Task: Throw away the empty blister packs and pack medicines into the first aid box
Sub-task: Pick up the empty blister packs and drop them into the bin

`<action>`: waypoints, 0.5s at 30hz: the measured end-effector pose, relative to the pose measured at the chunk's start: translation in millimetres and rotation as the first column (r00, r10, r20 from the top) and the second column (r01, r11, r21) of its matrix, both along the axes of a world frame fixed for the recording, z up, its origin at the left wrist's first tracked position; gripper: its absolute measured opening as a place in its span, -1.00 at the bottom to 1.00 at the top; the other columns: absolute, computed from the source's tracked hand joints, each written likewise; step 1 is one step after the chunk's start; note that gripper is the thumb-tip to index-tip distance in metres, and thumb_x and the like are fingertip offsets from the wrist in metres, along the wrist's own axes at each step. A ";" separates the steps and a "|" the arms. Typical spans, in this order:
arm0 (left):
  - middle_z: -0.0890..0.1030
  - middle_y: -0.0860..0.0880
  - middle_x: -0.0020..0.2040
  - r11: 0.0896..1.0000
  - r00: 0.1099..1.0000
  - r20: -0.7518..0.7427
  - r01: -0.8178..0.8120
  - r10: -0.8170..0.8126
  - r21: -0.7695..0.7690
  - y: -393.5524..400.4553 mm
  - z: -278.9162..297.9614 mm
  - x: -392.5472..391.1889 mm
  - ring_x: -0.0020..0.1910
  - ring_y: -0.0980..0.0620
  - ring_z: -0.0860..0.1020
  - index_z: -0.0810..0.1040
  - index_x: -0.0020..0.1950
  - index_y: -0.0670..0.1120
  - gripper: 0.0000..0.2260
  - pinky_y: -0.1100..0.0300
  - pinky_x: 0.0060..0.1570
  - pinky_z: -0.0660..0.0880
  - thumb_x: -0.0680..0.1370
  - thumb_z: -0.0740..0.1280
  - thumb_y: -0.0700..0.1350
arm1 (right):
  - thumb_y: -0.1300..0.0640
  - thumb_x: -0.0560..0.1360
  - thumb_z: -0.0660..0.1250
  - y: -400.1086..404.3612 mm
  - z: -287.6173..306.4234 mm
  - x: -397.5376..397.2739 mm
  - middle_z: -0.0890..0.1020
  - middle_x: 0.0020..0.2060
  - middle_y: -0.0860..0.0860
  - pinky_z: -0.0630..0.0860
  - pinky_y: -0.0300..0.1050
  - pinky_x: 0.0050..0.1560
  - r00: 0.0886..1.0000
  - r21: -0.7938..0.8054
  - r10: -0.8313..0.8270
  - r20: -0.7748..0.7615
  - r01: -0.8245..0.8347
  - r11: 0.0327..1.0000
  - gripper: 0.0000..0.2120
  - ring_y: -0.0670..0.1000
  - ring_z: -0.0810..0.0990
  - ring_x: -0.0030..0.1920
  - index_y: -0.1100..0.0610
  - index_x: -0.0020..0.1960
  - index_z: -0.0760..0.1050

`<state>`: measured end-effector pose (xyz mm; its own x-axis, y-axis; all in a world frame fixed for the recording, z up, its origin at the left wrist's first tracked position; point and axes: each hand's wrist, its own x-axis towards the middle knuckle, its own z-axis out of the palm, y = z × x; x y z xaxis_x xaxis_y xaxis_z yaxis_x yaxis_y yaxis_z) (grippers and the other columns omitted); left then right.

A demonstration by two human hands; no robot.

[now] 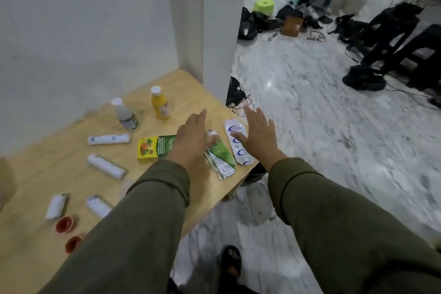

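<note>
Both my hands reach out over the right end of a wooden table [71, 174], fingers spread, holding nothing. My left hand [191, 137] hovers over a yellow-green medicine box [152, 148] and the top of a green squeezed tube [220, 157]. My right hand [259, 137] is above a white blister strip with blue marks [235, 141] near the table's right edge. A yellow bottle [160, 104] and a clear white-capped bottle [125, 116] stand further back. Several white rolls lie to the left, one at the back [108, 139]. No first aid box is in view.
Two small red caps [64, 224] lie near the table's front left. A white wall corner [214, 31] rises behind the table. To the right is marble floor with black bags, cables, a green stool [263, 6] and a seated person far back. My sandalled foot [230, 262] is below.
</note>
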<state>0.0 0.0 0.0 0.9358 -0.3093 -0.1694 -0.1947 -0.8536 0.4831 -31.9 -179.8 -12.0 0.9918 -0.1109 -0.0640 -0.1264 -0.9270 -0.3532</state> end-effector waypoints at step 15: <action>0.28 -0.15 0.41 0.968 0.972 -0.151 -0.147 0.179 0.201 -40.9 -36.0 26.8 0.39 -0.16 0.25 0.00 0.53 -0.07 0.01 -0.04 0.28 0.30 0.28 0.56 0.08 | -0.23 0.36 0.40 -36.4 -57.4 57.4 0.16 0.50 0.05 0.12 0.21 0.43 0.983 0.103 0.068 -0.168 -0.051 0.993 -0.28 0.08 0.08 0.51 -0.03 0.42 0.25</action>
<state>26.8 -40.9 -36.0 0.9244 -0.1031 -0.3672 0.0237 -0.9454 0.3251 25.5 -216.2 -69.4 0.9699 -0.0370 -0.2405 -0.1384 -0.8968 -0.4203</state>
